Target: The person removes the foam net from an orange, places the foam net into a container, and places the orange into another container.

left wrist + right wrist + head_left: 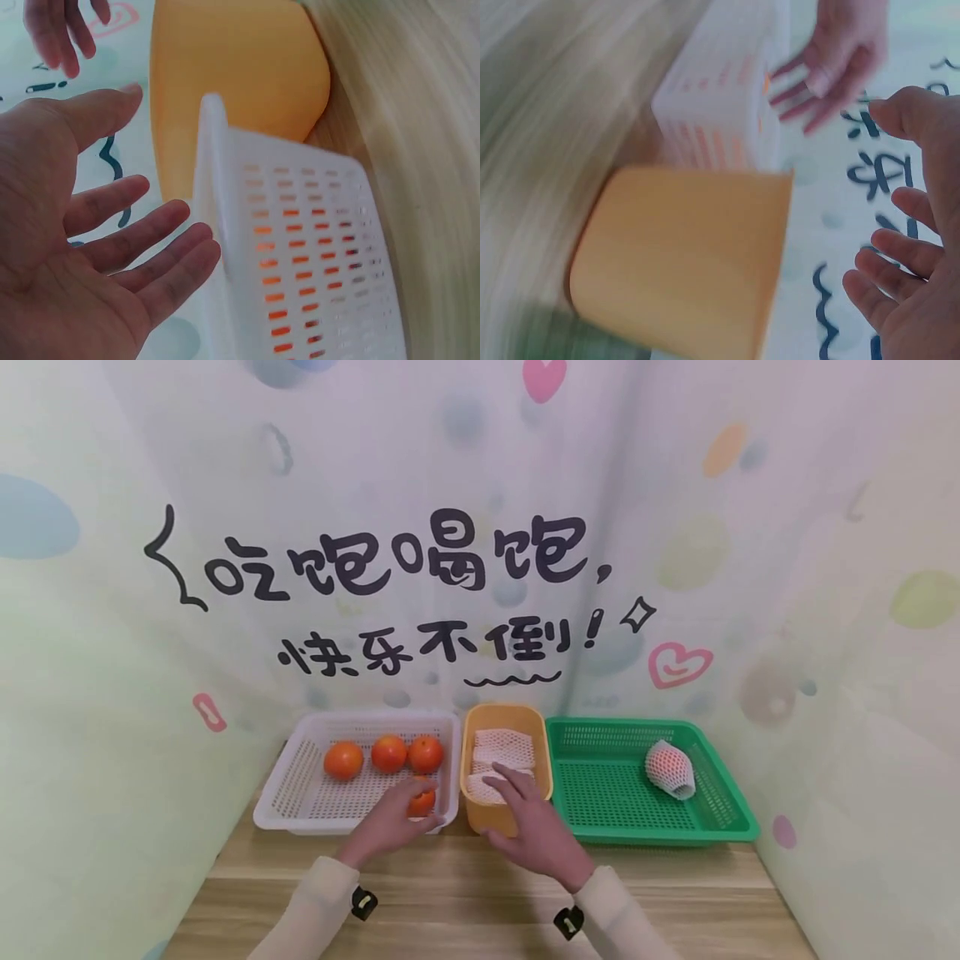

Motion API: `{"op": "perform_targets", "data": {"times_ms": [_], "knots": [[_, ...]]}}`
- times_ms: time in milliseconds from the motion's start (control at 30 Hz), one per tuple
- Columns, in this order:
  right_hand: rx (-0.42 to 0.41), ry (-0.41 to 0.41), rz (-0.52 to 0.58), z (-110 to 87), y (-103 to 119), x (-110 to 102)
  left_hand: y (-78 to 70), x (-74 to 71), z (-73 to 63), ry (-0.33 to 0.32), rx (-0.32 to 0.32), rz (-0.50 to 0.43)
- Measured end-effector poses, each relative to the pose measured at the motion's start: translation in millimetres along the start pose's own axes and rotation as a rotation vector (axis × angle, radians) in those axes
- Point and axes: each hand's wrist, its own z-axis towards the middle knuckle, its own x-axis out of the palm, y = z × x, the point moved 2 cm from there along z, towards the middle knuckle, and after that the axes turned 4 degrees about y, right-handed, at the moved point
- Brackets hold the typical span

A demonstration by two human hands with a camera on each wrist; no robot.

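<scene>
My left hand [390, 822] is above the front right corner of the white basket [296, 818], fingers spread and nothing held. Partly hidden behind it is a round orange-red fruit [422, 802]. Several more such fruits [343, 761] lie farther back in that basket. Over the front of the yellow container [491, 817], my right hand [536, 831] hovers with its fingers extended and holds nothing. White foam net sleeves [504, 748] lie in this container. Both wrist views show relaxed fingers above the rims, with no object in either palm.
To the right stands a green basket [600, 835] with one fruit in a white foam net [670, 770]. The three containers stand side by side on a wood-grain table [465, 902]. A printed curtain [450, 468] hangs behind and at both sides.
</scene>
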Motion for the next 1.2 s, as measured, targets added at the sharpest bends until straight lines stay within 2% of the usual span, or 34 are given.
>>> {"op": "perform_targets", "data": {"times_ms": [233, 367, 500, 633, 867, 1000, 1200], "knots": [[0.106, -0.060, -0.036, -8.2, -40.7, -33.2, -1.1, 16.9, -6.4, 0.013, -0.027, 0.057], [0.160, -0.077, -0.049, -9.1, -67.9, -47.6, -0.7, 23.2, -7.6, -0.021, -0.011, 0.097], [0.223, -0.058, -0.066, -10.4, -94.6, -58.8, 2.4, 28.9, -9.0, -0.114, 0.035, 0.155], [0.270, -0.046, -0.083, -14.7, -117.9, -69.5, 3.3, 32.4, -10.2, -0.205, 0.071, 0.170], [0.382, 0.004, -0.144, -26.4, -159.1, -82.7, 3.9, 44.2, -6.5, -0.246, 0.066, 0.157], [0.443, 0.057, -0.199, -27.7, -182.2, -87.8, 3.9, 49.5, -5.2, -0.267, 0.039, 0.183], [0.508, 0.129, -0.232, -28.9, -214.4, -91.7, 1.9, 51.4, -5.2, -0.277, -0.006, 0.167]]}}
